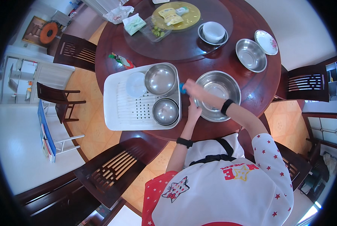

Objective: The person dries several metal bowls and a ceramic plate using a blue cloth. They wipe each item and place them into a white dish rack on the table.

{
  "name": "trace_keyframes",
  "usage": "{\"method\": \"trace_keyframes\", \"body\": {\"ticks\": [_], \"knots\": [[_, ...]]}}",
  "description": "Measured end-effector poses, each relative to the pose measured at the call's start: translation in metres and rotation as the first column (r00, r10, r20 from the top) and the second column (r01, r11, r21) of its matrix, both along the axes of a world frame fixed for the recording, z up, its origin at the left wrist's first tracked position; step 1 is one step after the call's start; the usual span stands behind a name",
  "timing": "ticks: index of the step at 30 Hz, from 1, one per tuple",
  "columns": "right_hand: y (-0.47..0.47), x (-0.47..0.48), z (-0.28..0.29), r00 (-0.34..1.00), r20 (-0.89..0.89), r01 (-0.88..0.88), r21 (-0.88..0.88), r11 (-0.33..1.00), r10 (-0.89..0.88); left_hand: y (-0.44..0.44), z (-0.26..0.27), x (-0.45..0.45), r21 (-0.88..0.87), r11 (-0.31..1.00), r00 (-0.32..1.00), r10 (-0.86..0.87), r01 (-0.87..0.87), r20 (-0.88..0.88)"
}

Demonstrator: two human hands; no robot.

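My right hand (pixel 193 88) is closed around a small blue object (pixel 182 88), mostly hidden by the fingers; the hand is slightly blurred. Just below it, my left hand (pixel 195 109) grips the left rim of a large stainless steel basin (pixel 232 87). My right forearm crosses above that basin. Left of both hands stands a white plastic draining tray (pixel 120 118) with holes in its bottom. Inside the tray are a large steel bowl (pixel 160 79), a smaller steel bowl (pixel 165 112) and a translucent white bowl (pixel 135 85).
Behind the tray lies a red and green bottle (pixel 122 61). A glass turntable (pixel 179 46) bears a white bowl (pixel 213 32) in a steel bowl, a clear container (pixel 154 31) and a yellow mat (pixel 192 21). At right are another steel bowl (pixel 251 55) and a floral plate (pixel 266 42).
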State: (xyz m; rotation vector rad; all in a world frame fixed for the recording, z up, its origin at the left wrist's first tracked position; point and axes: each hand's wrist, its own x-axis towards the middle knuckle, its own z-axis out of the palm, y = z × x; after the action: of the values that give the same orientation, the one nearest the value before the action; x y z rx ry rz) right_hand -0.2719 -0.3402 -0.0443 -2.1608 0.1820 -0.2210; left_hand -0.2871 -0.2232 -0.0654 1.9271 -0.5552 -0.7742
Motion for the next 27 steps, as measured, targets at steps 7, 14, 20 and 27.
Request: {"method": "trace_keyframes", "body": {"ticks": [7, 14, 20, 27], "knots": [[-0.014, -0.006, 0.015, 0.926, 0.140, -0.191, -0.624, 0.758, 0.349, 0.000, 0.004, -0.014, 0.028, 0.994, 0.994, 0.106, -0.107, 0.037], [-0.098, -0.032, 0.019, 0.996, 0.088, 0.079, -0.854, 0.514, -0.007, -0.002, 0.010, -0.022, 0.004, 0.985, 0.983, 0.171, -0.172, 0.061], [-0.123, -0.117, 0.017, 0.949, 0.056, 0.190, -0.888, 0.420, -0.312, -0.002, 0.011, -0.023, 0.022, 0.981, 0.981, 0.192, -0.192, 0.032], [-0.111, -0.236, 0.029, 0.749, -0.221, 0.492, -0.446, 0.748, -0.625, -0.003, 0.058, -0.015, 0.224, 0.954, 0.936, 0.118, -0.199, 0.331]]}}
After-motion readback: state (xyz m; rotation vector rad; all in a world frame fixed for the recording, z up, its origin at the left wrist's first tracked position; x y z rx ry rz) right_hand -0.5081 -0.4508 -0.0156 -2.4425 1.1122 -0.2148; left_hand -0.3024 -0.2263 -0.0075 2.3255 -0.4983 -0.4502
